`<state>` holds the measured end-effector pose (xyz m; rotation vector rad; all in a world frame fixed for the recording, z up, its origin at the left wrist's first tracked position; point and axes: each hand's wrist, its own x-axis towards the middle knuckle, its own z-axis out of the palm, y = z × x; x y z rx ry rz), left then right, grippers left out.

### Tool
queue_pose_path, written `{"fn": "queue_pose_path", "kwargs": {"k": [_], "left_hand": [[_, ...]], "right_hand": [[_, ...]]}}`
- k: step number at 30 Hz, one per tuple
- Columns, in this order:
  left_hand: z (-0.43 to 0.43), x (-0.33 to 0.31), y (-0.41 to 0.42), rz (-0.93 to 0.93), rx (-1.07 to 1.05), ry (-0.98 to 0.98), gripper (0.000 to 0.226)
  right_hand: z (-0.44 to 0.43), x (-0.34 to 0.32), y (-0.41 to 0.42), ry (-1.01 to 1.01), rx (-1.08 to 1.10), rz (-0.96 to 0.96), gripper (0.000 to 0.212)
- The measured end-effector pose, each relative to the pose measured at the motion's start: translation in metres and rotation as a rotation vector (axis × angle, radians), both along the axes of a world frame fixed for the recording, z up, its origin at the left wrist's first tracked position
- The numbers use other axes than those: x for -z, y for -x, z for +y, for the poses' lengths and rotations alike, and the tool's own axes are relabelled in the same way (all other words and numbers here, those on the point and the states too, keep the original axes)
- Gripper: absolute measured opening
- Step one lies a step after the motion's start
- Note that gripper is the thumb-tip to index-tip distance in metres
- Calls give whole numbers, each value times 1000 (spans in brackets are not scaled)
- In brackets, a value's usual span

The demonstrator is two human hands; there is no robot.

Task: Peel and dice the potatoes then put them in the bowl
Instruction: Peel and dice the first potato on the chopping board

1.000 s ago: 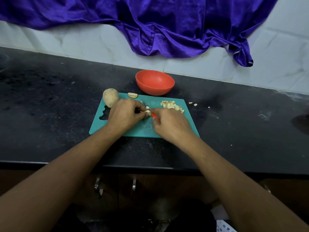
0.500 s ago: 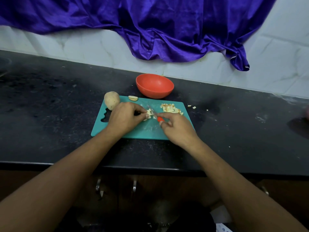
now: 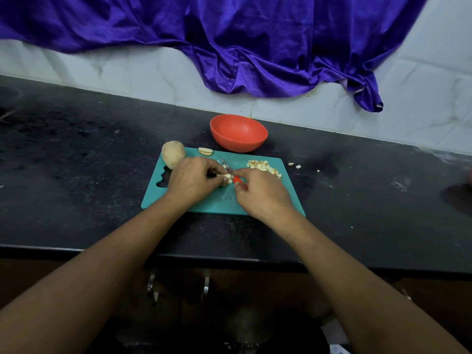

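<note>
Dicing on the teal cutting board (image 3: 255, 203)

Left hand (image 3: 191, 181) pinches potato pieces (image 3: 226, 178); right hand (image 3: 260, 191) clamps the red-handled knife (image 3: 236, 178), its blade blurred and mostly hidden.

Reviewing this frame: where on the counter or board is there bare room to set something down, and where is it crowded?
Free: the counter left of the cutting board, and right of it past the stray bits. Crowded: the board's middle, under the left hand and right hand, plus its far edge with whole potato, slices and diced pile.
</note>
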<state>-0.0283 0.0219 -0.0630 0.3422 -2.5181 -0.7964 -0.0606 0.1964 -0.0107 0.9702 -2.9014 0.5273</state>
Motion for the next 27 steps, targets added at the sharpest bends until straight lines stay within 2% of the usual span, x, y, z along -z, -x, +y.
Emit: {"fn": "queue_pose_path", "kwargs": {"k": [10,17,27], "left_hand": [[-1,-1,3,-22,-4,-16,20],[2,-4,1,-4,8,-40,16],[-1,-1,3,-16,-31,-64,14]], "right_hand": [[-3,-11,10,-15,20,4,39],[0,-5,10,-117,-51,26,37],[3,-14,9,-2,-47,-9,39]]}}
